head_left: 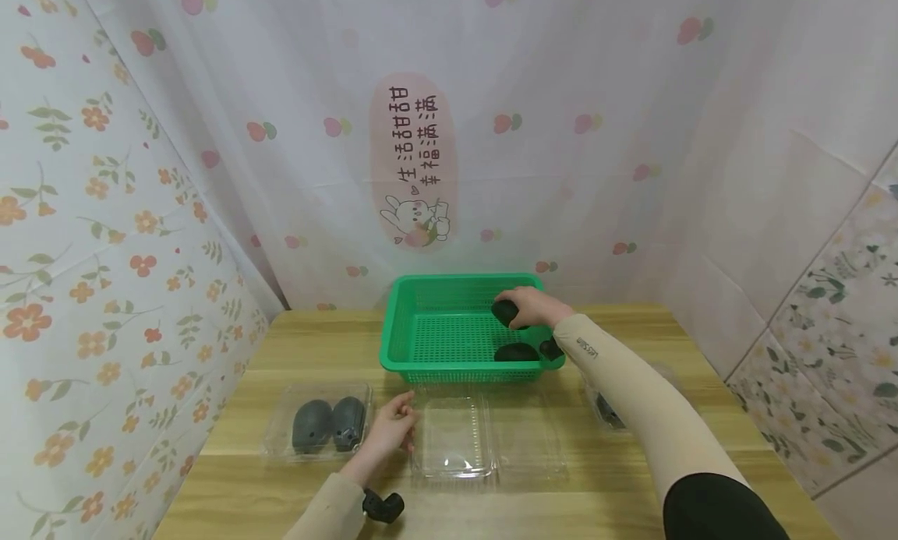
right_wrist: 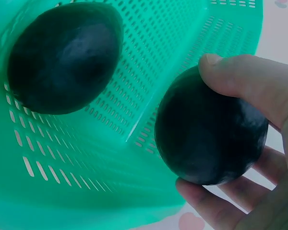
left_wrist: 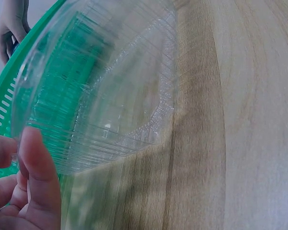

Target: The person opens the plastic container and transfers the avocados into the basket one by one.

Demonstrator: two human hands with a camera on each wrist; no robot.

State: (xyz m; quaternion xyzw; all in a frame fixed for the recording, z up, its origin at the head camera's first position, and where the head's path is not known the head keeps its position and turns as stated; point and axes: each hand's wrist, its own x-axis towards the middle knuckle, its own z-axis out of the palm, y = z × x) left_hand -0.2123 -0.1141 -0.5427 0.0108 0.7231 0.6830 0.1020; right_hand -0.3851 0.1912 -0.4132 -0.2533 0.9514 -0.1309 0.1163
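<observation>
My right hand [head_left: 535,306] grips a dark, smooth avocado [right_wrist: 209,129] with the thumb on one side and the fingers on the other, over the right part of the green basket [head_left: 463,366]. Another dark avocado [right_wrist: 67,57] lies in the basket, at its near right corner in the head view. My left hand [head_left: 395,425] pinches the edge of a clear plastic clamshell box [left_wrist: 129,96] between thumb and fingers. That box lies opened out in front of the basket, with nothing in it.
At the left, a clear box [head_left: 281,439] holds two dark avocados [head_left: 312,425]. Another clear box [head_left: 662,372] with dark contents stands at the right, partly hidden by the right sleeve. Behind the wooden table [head_left: 330,345] hangs a printed curtain [head_left: 596,213].
</observation>
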